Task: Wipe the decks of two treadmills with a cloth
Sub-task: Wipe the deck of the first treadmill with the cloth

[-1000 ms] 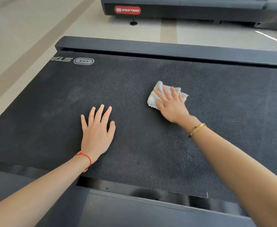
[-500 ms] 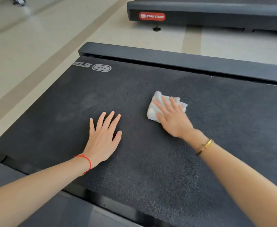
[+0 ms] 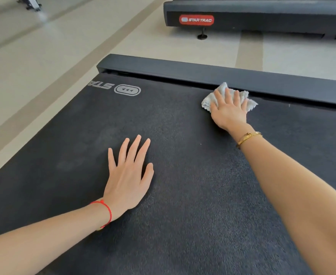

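The near treadmill's dark textured deck fills most of the view. My right hand presses a crumpled white cloth flat against the deck, right at the far side rail, fingers straight on top of the cloth. My left hand rests flat on the deck with fingers spread, nearer to me and to the left of the cloth. A second treadmill with a red STAR TRAC badge stands beyond, across a strip of floor.
Pale floor with tan stripes lies left of the deck and between the two treadmills. A levelling foot sticks down under the far treadmill. Part of another machine's base shows at top left.
My right hand has slid the cloth away from me, from mid-deck up to the far side rail. My left hand stays planted on the deck. The view has shifted forward.
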The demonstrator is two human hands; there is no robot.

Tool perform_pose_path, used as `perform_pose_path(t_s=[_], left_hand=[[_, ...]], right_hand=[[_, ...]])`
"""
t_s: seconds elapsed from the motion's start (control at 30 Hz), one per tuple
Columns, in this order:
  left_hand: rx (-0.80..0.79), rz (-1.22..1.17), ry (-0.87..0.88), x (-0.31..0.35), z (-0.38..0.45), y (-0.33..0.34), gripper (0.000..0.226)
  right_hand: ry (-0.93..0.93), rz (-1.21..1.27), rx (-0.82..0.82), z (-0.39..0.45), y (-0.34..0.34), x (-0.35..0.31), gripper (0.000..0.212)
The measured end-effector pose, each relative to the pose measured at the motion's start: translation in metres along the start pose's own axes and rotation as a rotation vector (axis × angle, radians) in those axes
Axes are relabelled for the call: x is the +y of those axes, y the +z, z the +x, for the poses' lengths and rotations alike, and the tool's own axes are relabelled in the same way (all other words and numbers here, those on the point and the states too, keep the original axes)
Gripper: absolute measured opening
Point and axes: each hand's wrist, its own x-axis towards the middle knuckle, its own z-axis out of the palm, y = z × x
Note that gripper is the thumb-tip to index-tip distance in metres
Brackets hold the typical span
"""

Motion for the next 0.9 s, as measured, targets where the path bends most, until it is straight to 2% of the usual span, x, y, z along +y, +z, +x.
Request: perform_pose_path(t_s=[0.23,0.33,0.4,0.5,0.57,0.67,0.83,0.9], left_hand=[[0.008,0.012,0.01,-0.002,0.002,0.002,0.067],[0.01,0.008,0.004,-0.001,0.001,0.001,0.067],[0.012,-0.001,-0.001,-0.001,0.002,0.0,0.067],[0.019,-0.02,0.001,0.0,0.001,-0.001,0.067],[0.028,-0.03,0.006,0.0,0.001,-0.002,0.068],[0.038,-0.035,0.003,0.0,0.001,-0.001,0.062],[0.048,-0.063,0.002,-0.001,0.0,0.0,0.057],[0.058,-0.074,0.004,-0.001,-0.001,0.001,0.056]], right_hand=[[-0.311,-0.018,-0.085,-0.015,0.015,-0.061,0.057],[-0.434,0.017,-0.073,-0.042,0.022,-0.049,0.056],[-0.364,0.045,-0.048,-0.042,0.015,-0.023,0.056],[-0.147,0.023,-0.023,-0.033,-0.001,0.013,0.055],[-0.102,-0.012,-0.012,-0.038,-0.001,0.014,0.055],[-0.171,-0.017,-0.017,-0.07,0.009,-0.009,0.055],[-0.453,0.009,-0.075,-0.157,0.021,-0.036,0.054],[-0.502,0.033,-0.089,-0.189,0.022,-0.033,0.054]])
